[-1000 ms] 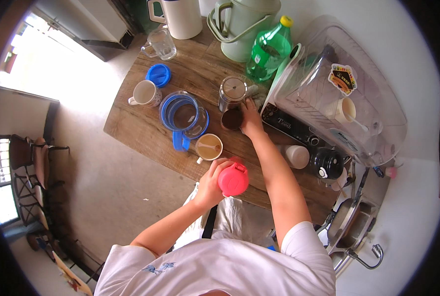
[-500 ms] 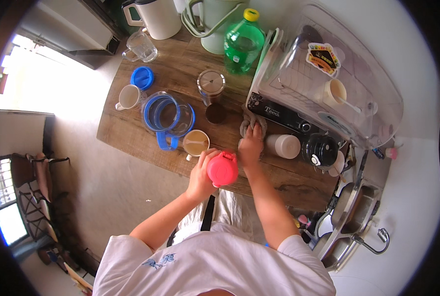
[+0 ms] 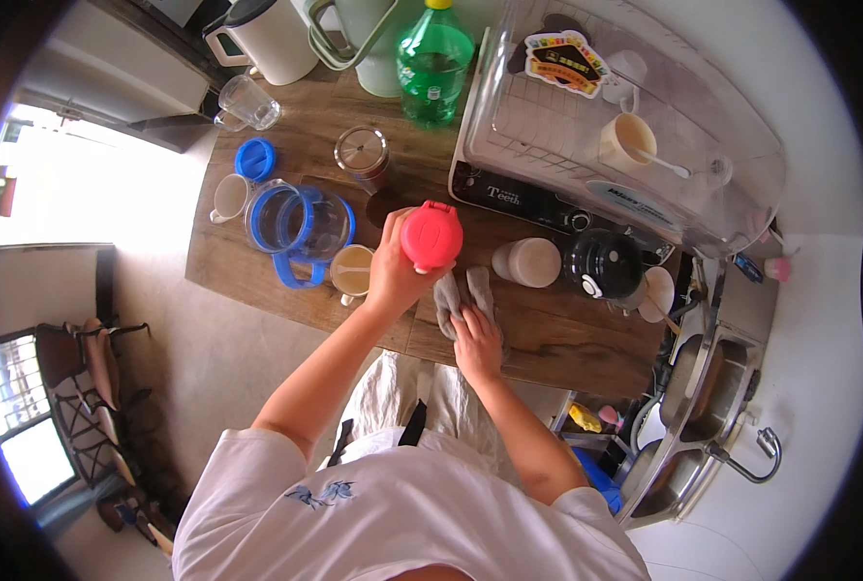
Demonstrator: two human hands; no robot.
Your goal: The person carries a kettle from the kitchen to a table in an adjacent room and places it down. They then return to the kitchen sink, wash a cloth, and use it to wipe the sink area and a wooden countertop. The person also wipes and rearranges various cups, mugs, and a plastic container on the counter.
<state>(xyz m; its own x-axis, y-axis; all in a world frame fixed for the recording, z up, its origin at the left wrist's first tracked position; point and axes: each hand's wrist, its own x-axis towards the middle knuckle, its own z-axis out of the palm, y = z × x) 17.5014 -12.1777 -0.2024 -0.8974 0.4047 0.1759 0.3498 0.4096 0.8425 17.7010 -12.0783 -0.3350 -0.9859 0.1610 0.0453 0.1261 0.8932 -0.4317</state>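
My left hand (image 3: 389, 283) is wrapped round a bottle with a red flip lid (image 3: 431, 237), held over the wooden table. The lid hides most of the bottle's body. On the table near its front edge, my right hand (image 3: 477, 345) presses a bunched grey cloth (image 3: 482, 293), fingers bent over it. A mug of light-brown drink (image 3: 351, 269) stands just left of my left hand. Beyond it is a clear pitcher with a blue rim and handle (image 3: 299, 271). To the right of the cloth stands a pale lidded cup (image 3: 533, 262).
A steel-lidded tumbler (image 3: 363, 150), a green bottle (image 3: 435, 73) and a white kettle (image 3: 275, 46) stand farther back. A clear-covered dish rack (image 3: 548, 126) fills the back right. A black-lidded container (image 3: 604, 263) sits before it, near the sink (image 3: 718, 387).
The red-lidded bottle has moved farther over the table in my left hand. My right hand has drawn the cloth nearer to the front edge.
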